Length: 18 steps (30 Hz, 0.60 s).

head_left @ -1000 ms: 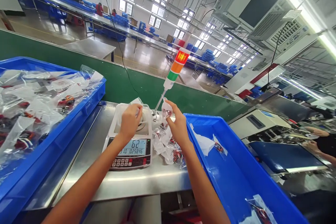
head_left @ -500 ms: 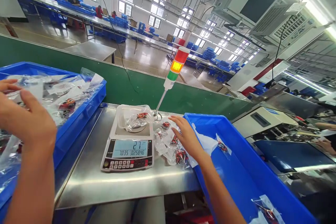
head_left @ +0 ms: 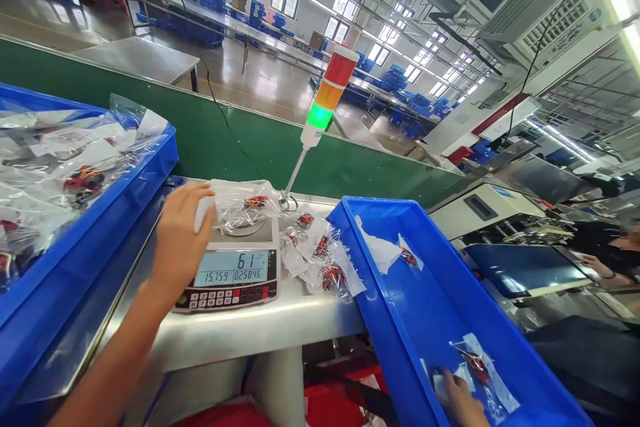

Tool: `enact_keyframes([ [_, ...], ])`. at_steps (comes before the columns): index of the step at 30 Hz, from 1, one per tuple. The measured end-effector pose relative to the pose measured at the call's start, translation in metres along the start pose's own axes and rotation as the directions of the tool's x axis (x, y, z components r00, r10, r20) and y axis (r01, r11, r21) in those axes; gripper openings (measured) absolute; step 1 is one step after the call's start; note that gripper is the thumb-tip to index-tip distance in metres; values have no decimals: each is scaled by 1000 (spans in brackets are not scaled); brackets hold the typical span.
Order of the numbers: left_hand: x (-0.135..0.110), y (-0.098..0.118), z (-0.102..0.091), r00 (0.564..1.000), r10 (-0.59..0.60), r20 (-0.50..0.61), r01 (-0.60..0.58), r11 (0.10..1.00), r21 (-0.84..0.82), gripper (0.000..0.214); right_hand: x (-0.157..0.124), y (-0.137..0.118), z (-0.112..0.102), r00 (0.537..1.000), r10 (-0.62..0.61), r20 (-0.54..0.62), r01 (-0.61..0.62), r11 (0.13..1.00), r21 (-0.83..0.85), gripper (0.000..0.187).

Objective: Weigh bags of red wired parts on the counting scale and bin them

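My left hand (head_left: pixel 183 230) is over the left side of the digital scale (head_left: pixel 230 280), its fingers closed on a clear plastic bag with a white label (head_left: pixel 204 210). On the scale's pan lies a clear bag of red and black wires (head_left: pixel 255 203); the display reads 61. My right hand (head_left: pixel 463 400) is low inside the right blue bin (head_left: pixel 420 327), fingers bent at a bag with a white piece (head_left: pixel 441 385); its contents are hidden. Beside it lies another bag of red and dark wires (head_left: pixel 475 365).
Several bagged wire bundles (head_left: pixel 323 253) lie right of the scale on the metal table (head_left: pixel 310 320). A fuller blue bin (head_left: pixel 150 173) stands left. Behind the scale rises a signal tower (head_left: pixel 320 113), green lit, before a green partition (head_left: pixel 240 133). A co-worker's hand (head_left: pixel 597 265) is at far right.
My left hand has moved from the left bin to the scale with a bag. My right hand went from the table bags into the right bin. The reading rose from 27 to 61; yellow turned green.
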State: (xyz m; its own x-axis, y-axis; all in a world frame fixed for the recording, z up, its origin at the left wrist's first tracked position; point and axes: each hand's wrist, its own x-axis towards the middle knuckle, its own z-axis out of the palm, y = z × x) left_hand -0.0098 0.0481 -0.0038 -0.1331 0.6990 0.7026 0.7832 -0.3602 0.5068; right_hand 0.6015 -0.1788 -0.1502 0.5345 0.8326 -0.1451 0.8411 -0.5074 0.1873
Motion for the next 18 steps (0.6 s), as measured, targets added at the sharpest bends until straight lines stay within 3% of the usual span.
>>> enact_keyframes([
  [4,-2,20,30,969,92,231,-64,990,-124,27,0,-2,-12,995,-40,88,23,982,185,51],
  [7,1,21,41,943,80,322,-51,994,-97,27,-3,0,-36,998,-55,26,39,911,411,56],
  [12,6,12,53,898,70,434,-59,998,-38,28,-17,-2,-73,990,134,-33,-98,852,514,57],
  [15,6,13,63,884,173,434,-168,985,-49,30,-23,-13,-68,991,123,-51,-83,868,490,64],
  [18,4,17,72,875,247,417,-243,968,-63,25,-24,-29,-43,998,2,-63,24,912,409,67],
])
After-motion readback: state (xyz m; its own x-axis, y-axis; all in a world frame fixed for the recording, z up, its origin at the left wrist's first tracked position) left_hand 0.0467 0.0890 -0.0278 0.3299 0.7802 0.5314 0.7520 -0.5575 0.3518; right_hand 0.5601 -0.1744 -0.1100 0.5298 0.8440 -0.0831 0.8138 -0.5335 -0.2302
